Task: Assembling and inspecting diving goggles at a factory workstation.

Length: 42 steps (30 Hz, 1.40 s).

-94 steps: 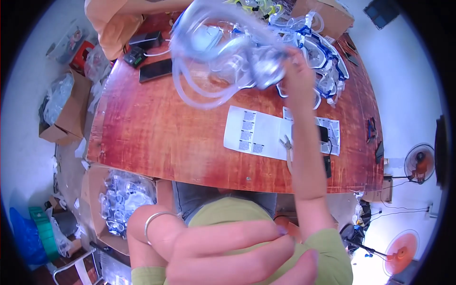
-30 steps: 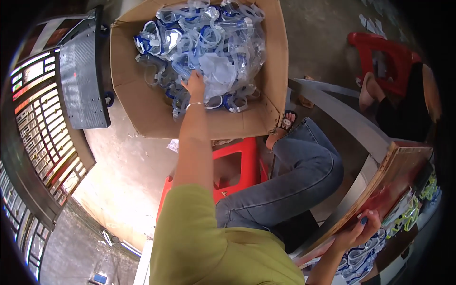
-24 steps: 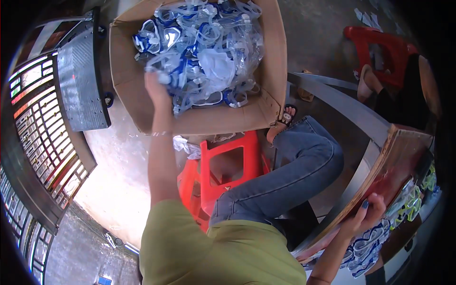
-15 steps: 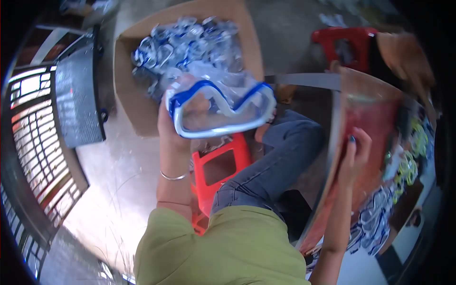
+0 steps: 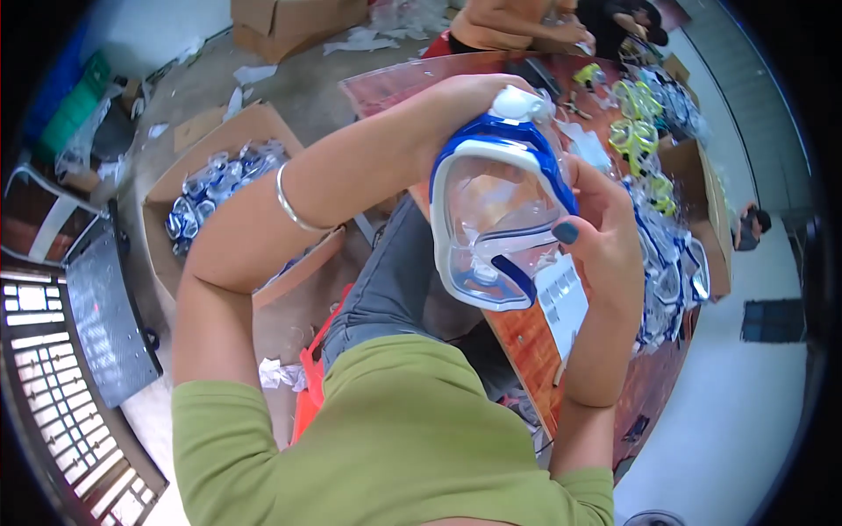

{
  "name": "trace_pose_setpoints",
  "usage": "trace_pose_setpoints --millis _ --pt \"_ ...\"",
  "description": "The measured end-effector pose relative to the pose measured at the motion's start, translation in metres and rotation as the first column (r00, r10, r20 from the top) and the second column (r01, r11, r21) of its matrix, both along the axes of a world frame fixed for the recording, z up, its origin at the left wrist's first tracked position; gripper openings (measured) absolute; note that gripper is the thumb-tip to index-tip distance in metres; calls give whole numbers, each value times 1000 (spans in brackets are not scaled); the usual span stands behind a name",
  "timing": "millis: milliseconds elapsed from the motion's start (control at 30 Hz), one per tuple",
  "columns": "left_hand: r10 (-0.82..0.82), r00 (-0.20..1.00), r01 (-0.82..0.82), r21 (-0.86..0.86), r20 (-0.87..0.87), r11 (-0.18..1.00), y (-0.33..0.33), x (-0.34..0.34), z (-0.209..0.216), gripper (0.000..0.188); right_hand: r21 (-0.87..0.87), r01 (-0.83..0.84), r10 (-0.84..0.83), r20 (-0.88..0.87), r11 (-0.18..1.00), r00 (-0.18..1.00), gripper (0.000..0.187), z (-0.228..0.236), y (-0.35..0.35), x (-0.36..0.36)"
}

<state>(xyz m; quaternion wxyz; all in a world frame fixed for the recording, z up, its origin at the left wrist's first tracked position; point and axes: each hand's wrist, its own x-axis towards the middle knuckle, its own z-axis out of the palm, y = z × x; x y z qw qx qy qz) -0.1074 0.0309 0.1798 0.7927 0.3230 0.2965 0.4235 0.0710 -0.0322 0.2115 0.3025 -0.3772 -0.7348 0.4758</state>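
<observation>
Mask [image 5: 504,206]: showing a blue-and-white frame around clear plastic
Long axis: running far to near, nose notch opening right
Place: hanging above the table's [image 5: 517,337] left edge
Right hand [image 5: 605,219]: pinching the frame's right side
Left hand [image 5: 491,88]: touching the far end, fingers hiding; cannot tell its grip
Carton [image 5: 303,270]: standing left, holding masks

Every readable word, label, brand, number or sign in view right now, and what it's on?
None readable.
White sheet on the wooden table: faint print, too small and blurred to read.
Blue-and-white mask, held up in front: no lettering I can make out.
Cardboard box of masks on the floor: no marking I can make out on the sides in view.
</observation>
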Motion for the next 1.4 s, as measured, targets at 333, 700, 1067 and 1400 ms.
trace_pose_setpoints --millis 333,700,1067,1400 --pt "-222 888 427 544 -403 722 18 138 -30 57 -268 463 -502 -697 845 512 38 -74 -77 139" --pt "-40 997 18 301 68 953 -81 198 -130 45 -544 587 -683 -730 600 23 43 -144 -124 142" --pt "59 998 -55 247 -10 968 -73 197 -131 39 -597 560 -734 -679 574 29 50 -156 -119 138" --pt "108 992 -94 196 -58 976 -68 188 -127 35 -651 445 -717 -696 616 -26 52 -163 -110 134"
